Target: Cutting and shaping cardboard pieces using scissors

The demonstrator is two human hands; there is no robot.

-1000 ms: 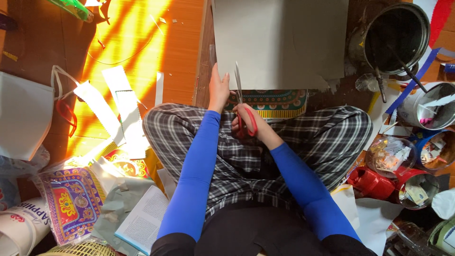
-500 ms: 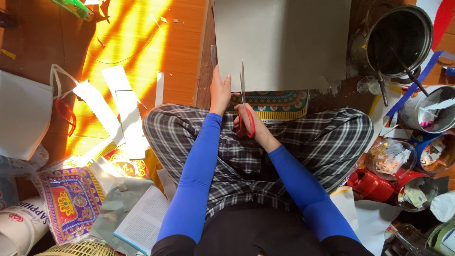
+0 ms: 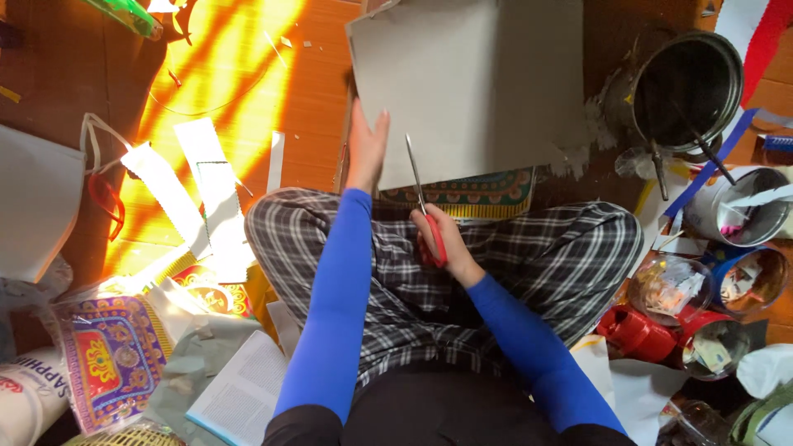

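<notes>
Grey cardboard sheet (image 3: 479, 83) lies across the upper middle of the frame, its near edge over my crossed legs in checked trousers (image 3: 545, 248). My left hand (image 3: 366, 147) rests against the sheet's lower left edge, fingers straight and close together, pressed on the board rather than curled round it. My right hand (image 3: 442, 244) is clamped on the red handles of the scissors (image 3: 421, 202), just below the centre of the frame; the blades point up toward the sheet's lower edge, and I cannot tell whether they are apart or together, as they show as one thin line. Under the sheet's near edge a patterned, colourful paper (image 3: 471, 194) peeks out. White paper strips (image 3: 206, 190) lie in sunlight on the wooden floor (image 3: 306, 99) at left. A dark metal pot (image 3: 690, 78) stands at upper right, with a red container (image 3: 636, 334) at lower right and an open book (image 3: 239, 392) at lower left.
</notes>
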